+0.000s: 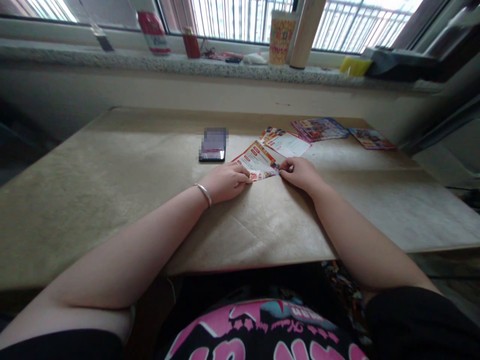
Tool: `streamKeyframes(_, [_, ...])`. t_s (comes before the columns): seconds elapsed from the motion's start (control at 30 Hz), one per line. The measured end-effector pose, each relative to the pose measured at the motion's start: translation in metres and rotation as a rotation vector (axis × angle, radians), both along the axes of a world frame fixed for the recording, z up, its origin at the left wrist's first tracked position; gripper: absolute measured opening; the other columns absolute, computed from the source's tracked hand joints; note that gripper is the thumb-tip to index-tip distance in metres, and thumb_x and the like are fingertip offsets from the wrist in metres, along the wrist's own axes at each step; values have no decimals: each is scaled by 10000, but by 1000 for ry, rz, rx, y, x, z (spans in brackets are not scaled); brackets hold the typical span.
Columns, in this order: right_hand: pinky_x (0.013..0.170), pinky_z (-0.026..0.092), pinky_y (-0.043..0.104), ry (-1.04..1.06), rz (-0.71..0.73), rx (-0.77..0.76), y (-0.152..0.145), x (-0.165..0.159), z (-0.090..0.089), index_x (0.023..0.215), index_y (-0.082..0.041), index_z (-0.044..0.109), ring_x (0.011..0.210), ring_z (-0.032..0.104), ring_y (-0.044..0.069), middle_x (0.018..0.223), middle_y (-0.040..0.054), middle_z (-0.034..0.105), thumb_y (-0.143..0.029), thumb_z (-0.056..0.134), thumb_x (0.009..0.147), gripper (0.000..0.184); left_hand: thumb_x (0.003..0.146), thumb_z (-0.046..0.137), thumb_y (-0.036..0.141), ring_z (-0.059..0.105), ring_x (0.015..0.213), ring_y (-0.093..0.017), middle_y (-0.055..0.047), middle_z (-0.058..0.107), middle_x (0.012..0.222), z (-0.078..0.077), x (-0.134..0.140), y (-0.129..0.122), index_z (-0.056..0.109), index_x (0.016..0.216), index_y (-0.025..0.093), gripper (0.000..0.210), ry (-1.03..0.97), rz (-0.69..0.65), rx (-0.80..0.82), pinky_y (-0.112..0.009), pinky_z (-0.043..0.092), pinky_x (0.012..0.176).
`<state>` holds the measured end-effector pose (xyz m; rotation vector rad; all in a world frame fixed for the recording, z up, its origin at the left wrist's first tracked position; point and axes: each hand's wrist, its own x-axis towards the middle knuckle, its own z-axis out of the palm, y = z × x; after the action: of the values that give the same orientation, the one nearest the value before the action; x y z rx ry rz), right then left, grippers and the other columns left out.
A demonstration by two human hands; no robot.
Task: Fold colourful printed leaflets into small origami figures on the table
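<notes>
A printed flyer (258, 159) with an orange border and red-and-white text lies at an angle on the table between both hands. My left hand (225, 181), with a silver bangle at the wrist, has its fingertips closed on the flyer's lower left edge. At the lower right corner, my right hand (299, 172) pinches the same flyer between thumb and forefinger. Just behind it, partly overlapped, more flyers (288, 144) show a white panel and an orange edge. To the left of the flyer rests a dark phone (213, 145), its screen blurred.
Two groups of colourful leaflets, one pile (320, 129) and another (372, 138), lie at the table's back right. Along the granite windowsill (123, 61) stand a red can (153, 32), a red bottle (191, 44), a patterned cup (281, 37) and a tall cylinder (305, 35). The table's front edge is near my body.
</notes>
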<state>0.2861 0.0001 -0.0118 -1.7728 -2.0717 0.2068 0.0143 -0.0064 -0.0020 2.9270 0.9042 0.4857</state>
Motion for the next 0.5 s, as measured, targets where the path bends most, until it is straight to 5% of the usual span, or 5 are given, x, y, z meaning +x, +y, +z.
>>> streamKeyframes(0.27, [668,466,283,42,-47,-54,1,12,0,862,-219,726,741,632,182,824,33,722,-233,578,769,175,824,471,126,647,981,-190,-73,705,1029,8,-5,1,697,821,169,230,-23,32,-143,-324,521,904])
streamKeyframes(0.4, [667,457,279,24,-55,-32,-1,11,1,901,-216,727,731,615,177,831,36,714,-231,574,776,197,879,483,201,616,1049,-218,-115,650,1126,1,-2,0,654,1048,146,247,-56,99,-103,-362,503,965])
streamKeyframes(0.5, [630,431,277,52,-18,-42,-4,7,4,862,-209,711,677,586,166,786,35,701,-260,557,802,173,873,526,240,505,1256,-275,-185,519,1351,-5,2,0,492,1327,86,480,-145,150,-53,-427,409,1101])
